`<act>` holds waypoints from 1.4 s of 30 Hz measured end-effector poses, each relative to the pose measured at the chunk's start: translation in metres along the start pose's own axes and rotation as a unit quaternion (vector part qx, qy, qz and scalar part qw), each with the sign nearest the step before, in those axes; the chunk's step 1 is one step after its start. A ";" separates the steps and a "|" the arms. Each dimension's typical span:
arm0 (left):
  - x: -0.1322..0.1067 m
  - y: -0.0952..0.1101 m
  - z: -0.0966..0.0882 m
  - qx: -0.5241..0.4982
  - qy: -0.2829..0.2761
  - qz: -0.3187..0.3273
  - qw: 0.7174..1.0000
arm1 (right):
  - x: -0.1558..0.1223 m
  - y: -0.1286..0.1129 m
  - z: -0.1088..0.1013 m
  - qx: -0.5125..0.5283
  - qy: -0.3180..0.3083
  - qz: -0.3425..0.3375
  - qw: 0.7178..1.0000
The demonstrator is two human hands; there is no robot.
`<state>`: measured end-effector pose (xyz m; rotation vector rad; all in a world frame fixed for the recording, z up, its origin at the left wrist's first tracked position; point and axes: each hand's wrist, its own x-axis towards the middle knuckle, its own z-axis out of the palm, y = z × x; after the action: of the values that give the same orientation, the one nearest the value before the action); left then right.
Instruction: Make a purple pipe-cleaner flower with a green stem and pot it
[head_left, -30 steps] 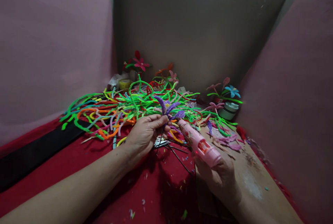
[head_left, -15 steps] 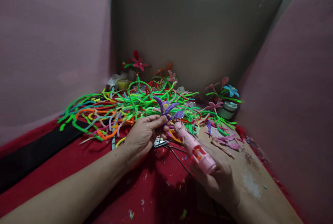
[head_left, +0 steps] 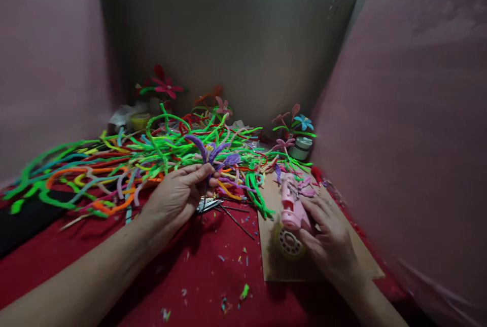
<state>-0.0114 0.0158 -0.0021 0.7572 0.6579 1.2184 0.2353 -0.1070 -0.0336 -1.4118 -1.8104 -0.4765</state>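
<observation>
Between the thumb and fingers of my left hand point(head_left: 182, 190) is a purple pipe-cleaner flower point(head_left: 213, 150) with a yellow centre, its thin dark stem hanging below. My right hand point(head_left: 329, 233) grips a pink hot glue gun point(head_left: 291, 205) by its handle, over a sheet of cardboard point(head_left: 274, 266). The gun's front end points away from me, and its nozzle tip is hard to make out. Just beyond it lie loose pink petals point(head_left: 307, 187). A pale ring with holes point(head_left: 291, 242) rests on the cardboard below the gun.
A tangled heap of coloured pipe cleaners point(head_left: 152, 149) spreads across the red cloth point(head_left: 205, 276). Scissors point(head_left: 209, 206) and dark wire stems point(head_left: 238, 223) lie near my left hand. Finished flowers point(head_left: 303, 122), a lidded jar point(head_left: 300, 148) and a yellow tub point(head_left: 140, 121) stand at the back.
My right hand has carried the glue gun away from the flower, rightward over the cardboard. My left hand still holds the flower. The view has turned to the right.
</observation>
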 end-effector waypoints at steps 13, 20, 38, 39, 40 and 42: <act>-0.006 -0.004 0.006 -0.002 0.002 -0.019 1.000 | -0.037 0.096 -0.049 -0.120 -0.211 0.206 0.948; -0.015 -0.006 0.010 -0.051 -0.011 -0.055 0.997 | 0.001 0.036 -0.045 -0.052 -0.093 0.153 0.983; -0.031 -0.012 0.016 -0.064 -0.067 -0.084 0.992 | 0.073 -0.086 0.069 0.716 -0.048 0.305 0.626; -0.031 -0.012 0.016 -0.052 -0.072 -0.084 0.992 | 0.074 -0.086 0.067 0.715 -0.041 0.301 0.629; -0.031 -0.012 0.015 -0.038 -0.081 -0.083 0.993 | 0.075 -0.086 0.063 0.713 -0.031 0.296 0.635; -0.030 -0.011 0.014 -0.012 -0.102 -0.070 0.992 | 0.077 -0.088 0.053 0.695 -0.006 0.292 0.657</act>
<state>-0.0010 -0.0173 -0.0015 0.7908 0.5190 1.0035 0.1284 -0.0478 0.0062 -0.6797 -0.9792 1.0913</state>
